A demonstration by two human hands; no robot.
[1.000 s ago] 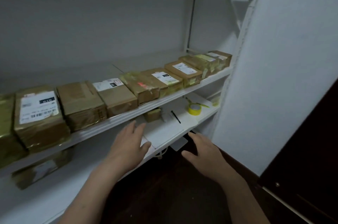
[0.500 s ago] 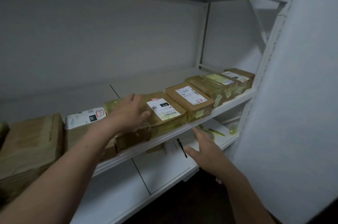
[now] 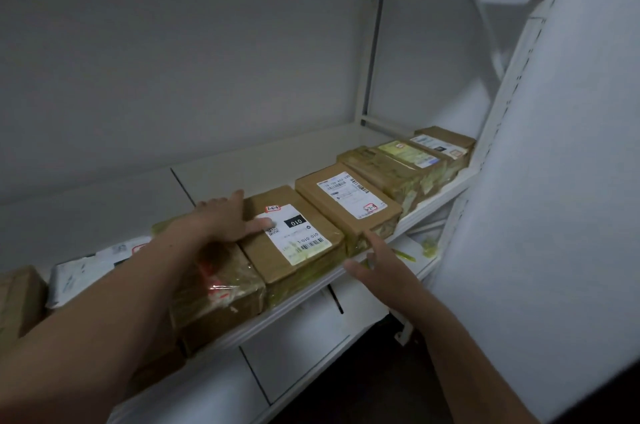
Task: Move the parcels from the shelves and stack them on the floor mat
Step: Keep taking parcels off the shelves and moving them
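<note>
Several brown taped parcels stand in a row along the front of a white shelf. My left hand lies flat on the back left corner of the parcel with the "010" label, fingers spread, thumb on the label. My right hand is open just in front of the shelf edge, by that parcel's right front corner and the neighbouring labelled parcel; touching or apart, I cannot tell. A parcel with red-marked shiny tape sits under my left forearm. The floor mat is out of sight.
More parcels continue to the right end of the shelf, and a white-wrapped one lies at the left. A lower white shelf holds green scraps. A white wall closes the right side. Another shelf hangs overhead.
My left hand rose from below the shelf onto the parcels and slid right to the "010" parcel. My right hand lifted to the shelf's front edge. The view moved closer.
</note>
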